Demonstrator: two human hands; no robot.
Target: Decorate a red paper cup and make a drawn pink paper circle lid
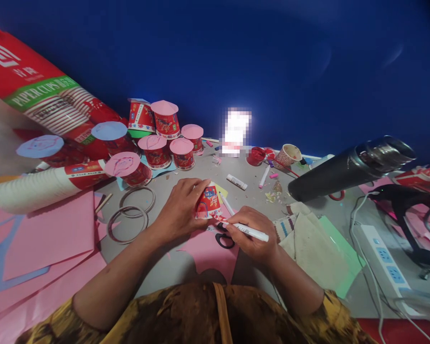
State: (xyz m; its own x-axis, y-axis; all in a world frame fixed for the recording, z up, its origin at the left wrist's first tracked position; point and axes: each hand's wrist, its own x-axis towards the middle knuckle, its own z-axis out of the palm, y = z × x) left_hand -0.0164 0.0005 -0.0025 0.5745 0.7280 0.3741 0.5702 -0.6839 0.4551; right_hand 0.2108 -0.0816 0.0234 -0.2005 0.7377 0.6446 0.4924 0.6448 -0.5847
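Near the middle of the table point(251, 191) the left hand point(181, 210) wraps a red paper cup point(208, 203) on pink paper point(208, 255); the right hand point(254, 239) pinches a white marker point(252, 232), tip seemingly at the rim. Light and thin-walled, the cup probably crushes easily, so its sides want a gentle hold.

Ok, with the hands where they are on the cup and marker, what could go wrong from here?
The left hand grips the red paper cup from one side, with the white marker in the right hand close against it; a push could shift the light cup. The scissors lie just under the right hand on the pink paper and might snag it.
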